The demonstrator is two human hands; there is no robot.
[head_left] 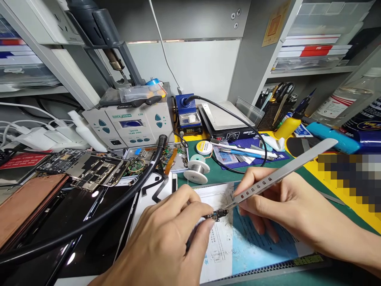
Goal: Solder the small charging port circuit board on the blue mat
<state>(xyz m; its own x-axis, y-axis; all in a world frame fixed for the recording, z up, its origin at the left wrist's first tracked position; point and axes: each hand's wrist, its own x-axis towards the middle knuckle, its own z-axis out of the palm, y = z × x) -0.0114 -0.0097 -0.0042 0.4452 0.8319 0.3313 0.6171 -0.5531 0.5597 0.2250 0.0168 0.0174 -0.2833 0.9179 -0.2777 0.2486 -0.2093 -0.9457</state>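
My left hand (175, 222) is closed, pinching a small dark circuit board (218, 215) between thumb and forefinger. Part of the board is hidden behind those fingers. In my right hand (276, 202) is a flat silver scalpel handle (268, 178) with a row of small square holes, held like a pen. Its narrow tip reaches the right end of the board; whether it touches cannot be made out. Below both hands lies a blue-and-white printed sheet (253, 246).
A spool of solder wire (196, 170) stands behind my hands, beside a round tin (204, 147). A thick black hose (119, 208) crosses the left side from the hot-air station (131, 125). Phone boards (95, 171) and dark phone panels lie at left. A bottle (342, 97) stands at right.
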